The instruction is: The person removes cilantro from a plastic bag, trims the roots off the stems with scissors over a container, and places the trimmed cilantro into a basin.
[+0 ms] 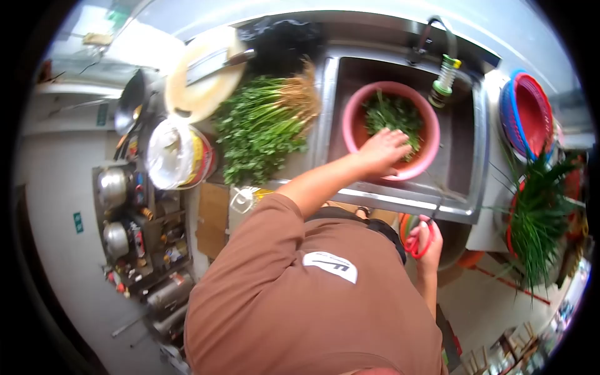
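Note:
My left hand (384, 152) reaches over a pink basin (348, 122) in the sink, its fingers stretched out on leafy greens (392, 114) that lie in the water. Whether the fingertips grip any leaves is hard to make out. At the sink's front edge, my right hand (431, 240) is closed around the red handles of a pair of scissors (415, 249), with the blades pointing up toward the sink rim. Left of the sink lies a large pile of greens (259, 128), its brown roots toward the sink.
A cleaver (209, 65) rests on a round cutting board (181, 94) at the back left, near a white bucket (167, 156). A faucet (445, 78) hangs over the metal sink (459, 140). Right of it are stacked plastic baskets (515, 115) and long green stalks (537, 219).

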### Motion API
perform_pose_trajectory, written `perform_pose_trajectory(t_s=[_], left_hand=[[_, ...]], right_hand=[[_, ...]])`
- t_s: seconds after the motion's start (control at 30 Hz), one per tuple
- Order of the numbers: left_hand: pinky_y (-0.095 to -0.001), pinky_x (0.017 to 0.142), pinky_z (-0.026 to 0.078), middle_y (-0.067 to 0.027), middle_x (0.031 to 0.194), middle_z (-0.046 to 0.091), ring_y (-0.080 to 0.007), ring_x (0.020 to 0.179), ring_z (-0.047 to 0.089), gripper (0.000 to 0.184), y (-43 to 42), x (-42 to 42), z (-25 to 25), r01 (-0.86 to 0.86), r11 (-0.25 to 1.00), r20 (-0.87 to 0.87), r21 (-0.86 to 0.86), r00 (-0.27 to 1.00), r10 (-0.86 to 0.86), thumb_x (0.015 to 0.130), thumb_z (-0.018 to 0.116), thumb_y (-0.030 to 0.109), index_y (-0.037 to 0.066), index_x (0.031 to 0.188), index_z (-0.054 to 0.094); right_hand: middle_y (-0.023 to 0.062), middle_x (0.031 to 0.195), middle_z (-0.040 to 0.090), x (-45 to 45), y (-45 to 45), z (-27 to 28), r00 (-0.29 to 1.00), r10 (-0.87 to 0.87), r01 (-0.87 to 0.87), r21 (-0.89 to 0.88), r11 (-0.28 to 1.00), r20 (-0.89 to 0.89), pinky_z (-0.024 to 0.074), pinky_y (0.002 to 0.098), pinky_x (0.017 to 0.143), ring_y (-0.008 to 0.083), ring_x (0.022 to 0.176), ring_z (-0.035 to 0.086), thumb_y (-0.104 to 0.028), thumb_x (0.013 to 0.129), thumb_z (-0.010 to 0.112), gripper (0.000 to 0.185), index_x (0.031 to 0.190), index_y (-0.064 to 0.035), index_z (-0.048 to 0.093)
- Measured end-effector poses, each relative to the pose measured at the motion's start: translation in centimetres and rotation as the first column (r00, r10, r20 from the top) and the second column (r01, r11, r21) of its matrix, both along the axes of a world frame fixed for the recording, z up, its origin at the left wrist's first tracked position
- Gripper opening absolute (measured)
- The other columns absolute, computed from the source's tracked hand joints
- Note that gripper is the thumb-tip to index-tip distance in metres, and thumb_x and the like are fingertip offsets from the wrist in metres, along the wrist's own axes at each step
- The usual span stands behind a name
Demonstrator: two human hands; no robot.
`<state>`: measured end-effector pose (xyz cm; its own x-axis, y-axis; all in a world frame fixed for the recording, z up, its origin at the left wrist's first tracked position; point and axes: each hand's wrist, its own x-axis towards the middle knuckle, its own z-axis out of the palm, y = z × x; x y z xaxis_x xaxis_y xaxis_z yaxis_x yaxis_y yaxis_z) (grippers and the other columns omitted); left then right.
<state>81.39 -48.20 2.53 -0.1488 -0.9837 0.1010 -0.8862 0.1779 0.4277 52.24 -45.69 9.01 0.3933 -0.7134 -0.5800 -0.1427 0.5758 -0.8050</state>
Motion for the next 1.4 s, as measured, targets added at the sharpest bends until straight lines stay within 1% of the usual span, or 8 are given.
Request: perform_pose_trajectory(t_s=[0.03, 0.13, 0.33, 0.63, 1.0, 1.2, 1.3, 1.4], left_hand=[[-0.0466, 0.099, 0.044, -0.0187, 0.124, 0.060, -0.0340, 0.118, 0.056, 0.054, 1.2, 0.1, 0.7, -0.050, 0.979, -0.173, -0.200, 0.985, 0.014, 0.065, 0.080, 0.025, 0.006, 0.114, 0.066], [-0.0424, 0.076, 0.052, -0.0117, 0.087, 0.070, -0.0325, 0.082, 0.065, 0.016, 4.9, 4.5, 2.1, -0.225, 0.920, -0.169, -0.321, 0.969, 0.178, 0.069, 0.071, 0.012, 0.006, 0.084, 0.070], [-0.0451, 0.073, 0.052, -0.0128, 0.084, 0.068, -0.0334, 0.080, 0.065, 0.009, 17.2, 16.3, 3.3, -0.778, 0.599, -0.013, -0.189, 0.612, 0.791, 0.085, 0.064, 0.014, 0.008, 0.086, 0.069], [-0.0457, 0.077, 0.046, -0.0098, 0.088, 0.062, -0.0314, 0.086, 0.059, 0.032, 17.9, 15.3, 0.8, -0.719, 0.688, 0.334, -0.102, 0.626, 0.704, 0.071, 0.079, 0.025, 0.009, 0.092, 0.061], [-0.0451, 0.076, 0.046, -0.0116, 0.089, 0.060, -0.0324, 0.089, 0.058, 0.024, 19.2, 15.0, -1.7, -0.737, 0.668, 0.332, -0.103, 0.607, 0.722, 0.068, 0.069, 0.015, 0.008, 0.089, 0.059], [-0.0447, 0.090, 0.047, -0.0165, 0.108, 0.066, -0.0357, 0.102, 0.059, 0.032, 21.0, 16.8, 2.3, -0.743, 0.625, -0.129, -0.240, 0.662, 0.738, 0.066, 0.066, 0.014, 0.004, 0.096, 0.066], [-0.0293, 0.081, 0.049, -0.0069, 0.095, 0.066, -0.0160, 0.086, 0.061, 0.023, 22.5, 17.5, 3.4, -0.802, 0.552, -0.634, 0.228, 0.309, 0.709, 0.077, 0.067, 0.007, 0.001, 0.099, 0.062], [-0.0238, 0.080, 0.046, -0.0007, 0.098, 0.065, -0.0073, 0.088, 0.058, 0.023, 23.1, 17.7, 7.7, -0.763, 0.572, -0.774, 0.302, 0.154, 0.614, 0.086, 0.065, 0.002, 0.002, 0.108, 0.058]], right_hand=[[0.0025, 0.075, 0.058, 0.0, -0.1, -0.6, 1.000, -0.004, 0.004, -0.007, 1.000, -0.014, 0.0459, 0.0217, 0.051, 0.0079, 0.057, 0.054, -0.019, 0.101, 0.053, 0.028, 0.120, 0.0011, 0.054], [0.0020, 0.073, 0.057, 1.3, -0.6, -1.7, 0.999, 0.046, -0.046, -0.026, 0.999, -0.008, 0.0455, 0.0214, 0.050, 0.0074, 0.056, 0.054, -0.019, 0.101, 0.053, 0.028, 0.120, 0.0014, 0.054], [0.0021, 0.075, 0.058, 6.7, -1.6, -1.9, 0.967, 0.254, -0.254, -0.023, 0.967, -0.026, 0.0467, 0.0218, 0.052, 0.0075, 0.058, 0.055, -0.023, 0.101, 0.053, 0.031, 0.121, 0.0005, 0.054], [0.0035, 0.073, 0.057, 13.8, 1.5, -1.3, 0.930, 0.365, -0.365, -0.006, 0.931, 0.043, 0.0440, 0.0224, 0.045, 0.0079, 0.051, 0.053, -0.017, 0.099, 0.055, 0.027, 0.120, -0.0012, 0.053], [0.0045, 0.073, 0.059, 12.9, 3.6, -2.9, 0.947, 0.322, -0.322, -0.003, 0.947, 0.016, 0.0443, 0.0231, 0.043, 0.0096, 0.051, 0.055, -0.019, 0.100, 0.055, 0.027, 0.120, -0.0009, 0.055], [0.0029, 0.072, 0.059, 12.5, 2.7, -3.3, 0.946, 0.324, -0.324, 0.009, 0.946, -0.005, 0.0451, 0.0226, 0.048, 0.0081, 0.053, 0.055, -0.019, 0.098, 0.057, 0.028, 0.119, -0.0005, 0.055], [0.0031, 0.073, 0.059, 12.8, 2.3, -3.6, 0.939, 0.344, -0.343, 0.018, 0.939, -0.017, 0.0452, 0.0226, 0.048, 0.0082, 0.053, 0.055, -0.019, 0.098, 0.057, 0.028, 0.119, -0.0009, 0.055], [0.0037, 0.073, 0.059, 13.2, 2.0, -3.9, 0.922, 0.388, -0.388, 0.004, 0.922, 0.017, 0.0458, 0.0227, 0.047, 0.0089, 0.054, 0.056, -0.019, 0.099, 0.056, 0.029, 0.120, -0.0010, 0.055]])
